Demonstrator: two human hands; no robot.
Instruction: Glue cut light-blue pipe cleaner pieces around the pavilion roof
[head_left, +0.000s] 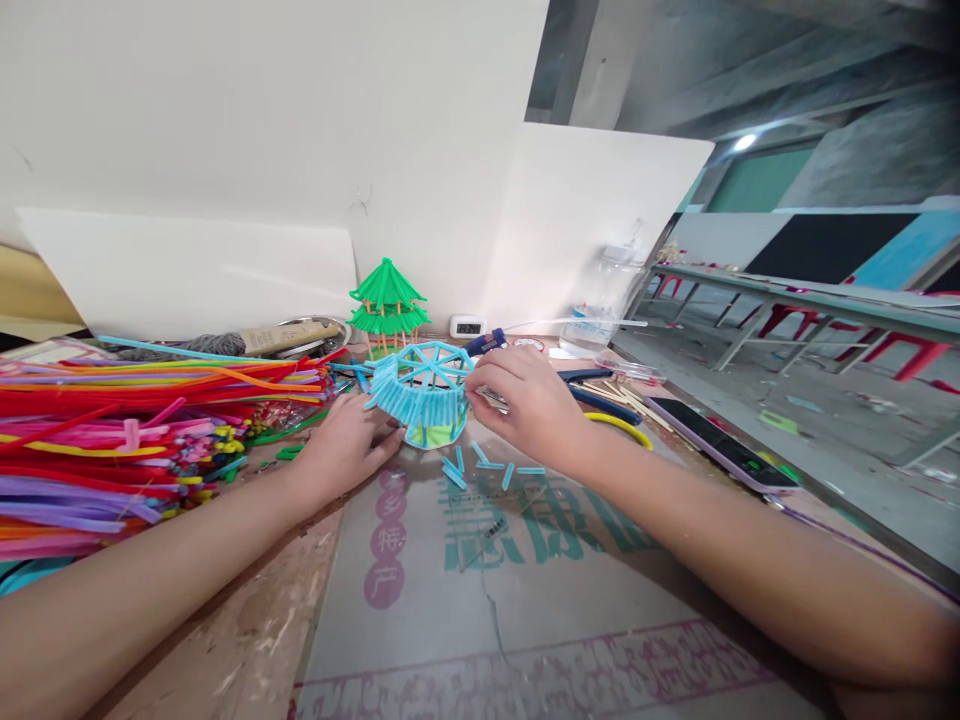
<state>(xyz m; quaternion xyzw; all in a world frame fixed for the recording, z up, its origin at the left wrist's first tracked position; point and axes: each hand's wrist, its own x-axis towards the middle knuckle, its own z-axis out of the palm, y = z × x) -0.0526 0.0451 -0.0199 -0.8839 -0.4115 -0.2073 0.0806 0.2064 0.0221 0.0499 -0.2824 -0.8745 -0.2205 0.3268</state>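
Observation:
A small pavilion model point(420, 405) with a roof of light-blue pipe-cleaner pieces and an open spoked top stands in front of me, over a green base. My left hand point(345, 445) is closed at its left lower edge, thumb and fingers on the model. At the right rim of the roof, my right hand point(521, 405) pinches thumb and fingertips together; what lies between them is too small to make out. Several short cut blue pipe-cleaner pieces point(454, 472) lie just below the model on a printed plastic sheet point(420, 640).
Bundles of coloured pipe cleaners point(112, 450) fill the left side. Behind stand a green tiered pavilion point(388, 300), a small digital clock point(468, 326) and a clear plastic bottle point(600, 300). A blue glue gun point(486, 342), wooden sticks point(622, 395) and a phone point(716, 445) lie right.

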